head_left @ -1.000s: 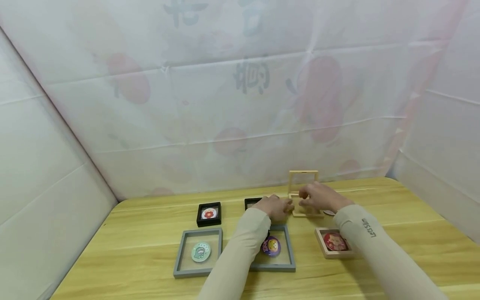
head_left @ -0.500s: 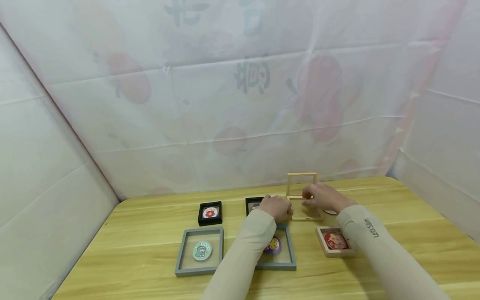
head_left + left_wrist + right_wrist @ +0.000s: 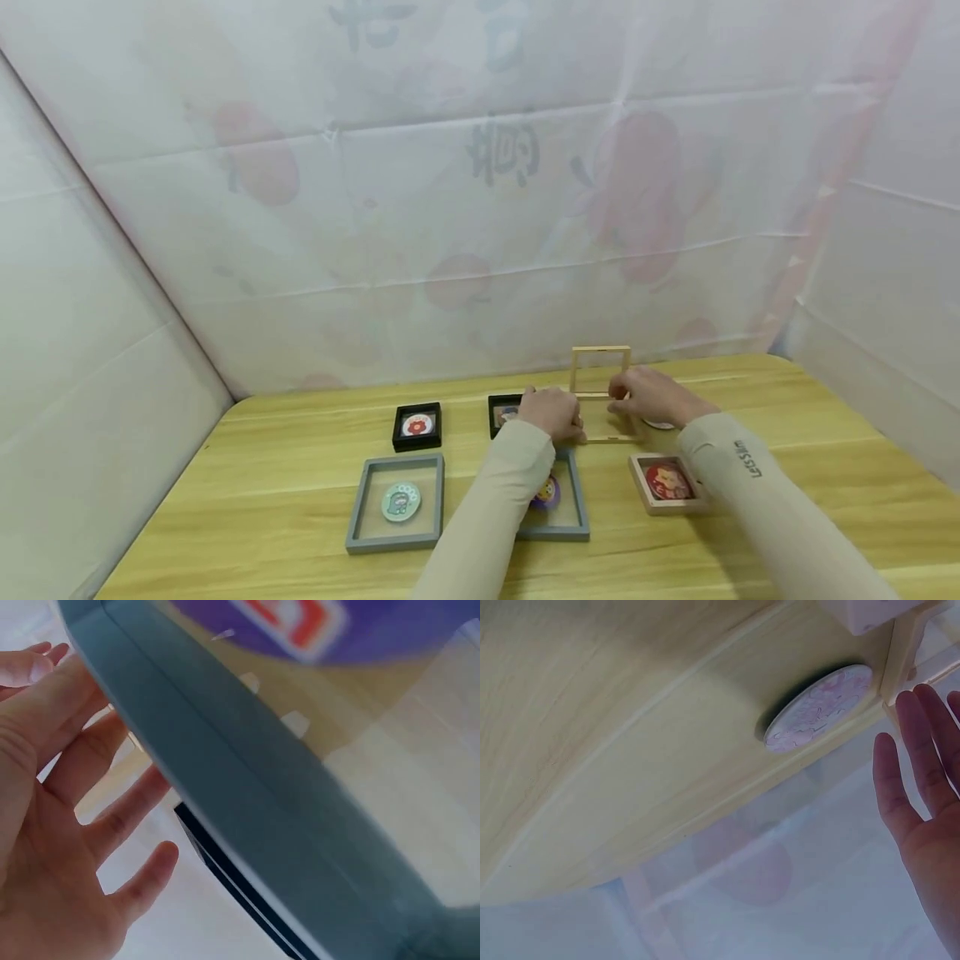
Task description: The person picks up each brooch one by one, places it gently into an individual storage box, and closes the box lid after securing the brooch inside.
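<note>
A light wooden display frame (image 3: 602, 348) stands hinged apart near the table's back, one half upright and the other lying flat. My left hand (image 3: 551, 413) grips the flat half at its near left corner, with the fingers bent. In the left wrist view, that hand (image 3: 75, 847) is partly behind a grey frame (image 3: 225, 780). My right hand (image 3: 652, 394) is over the right side of the flat half, thumb and forefinger apart. The right wrist view shows straight fingers (image 3: 922, 742) close to the wooden frame. A round pink-and-white badge (image 3: 821, 709) lies beside it.
Two black frames, one with a red flower badge (image 3: 417, 426), the other (image 3: 498, 417) partly behind my left hand, stand at the back. In front are a grey frame (image 3: 357, 508) with a green badge and a pink frame (image 3: 671, 507) with a red badge. White fabric (image 3: 420, 217) encloses the table.
The wooden frame has shifted slightly left and towards me, with my left hand at its corner. My right fingers have moved a little right across it.
</note>
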A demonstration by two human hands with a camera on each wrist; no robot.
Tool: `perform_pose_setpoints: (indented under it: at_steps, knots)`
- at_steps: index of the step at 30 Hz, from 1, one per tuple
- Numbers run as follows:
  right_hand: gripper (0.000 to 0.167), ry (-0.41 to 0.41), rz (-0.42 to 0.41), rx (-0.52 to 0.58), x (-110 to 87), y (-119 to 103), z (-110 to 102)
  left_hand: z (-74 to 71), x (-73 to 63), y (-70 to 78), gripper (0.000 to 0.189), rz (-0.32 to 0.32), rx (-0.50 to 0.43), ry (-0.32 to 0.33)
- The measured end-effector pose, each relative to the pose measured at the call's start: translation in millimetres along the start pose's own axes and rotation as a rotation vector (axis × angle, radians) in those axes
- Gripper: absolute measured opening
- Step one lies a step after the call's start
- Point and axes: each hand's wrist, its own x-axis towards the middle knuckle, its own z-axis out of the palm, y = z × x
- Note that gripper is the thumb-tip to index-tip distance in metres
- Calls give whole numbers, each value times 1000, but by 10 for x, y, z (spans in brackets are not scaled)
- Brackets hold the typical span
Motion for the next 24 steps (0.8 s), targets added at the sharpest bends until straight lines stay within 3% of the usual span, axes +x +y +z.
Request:
perform_pose_setpoints:
  at_steps: [8,24]
  knots:
    - [12,8,-2,5,-31,35,-22,30,45,87,21,-41,-46,-1]
    - [5,9,45,-73,-136,153,-43,9,7,129,15,-45,-57,5]
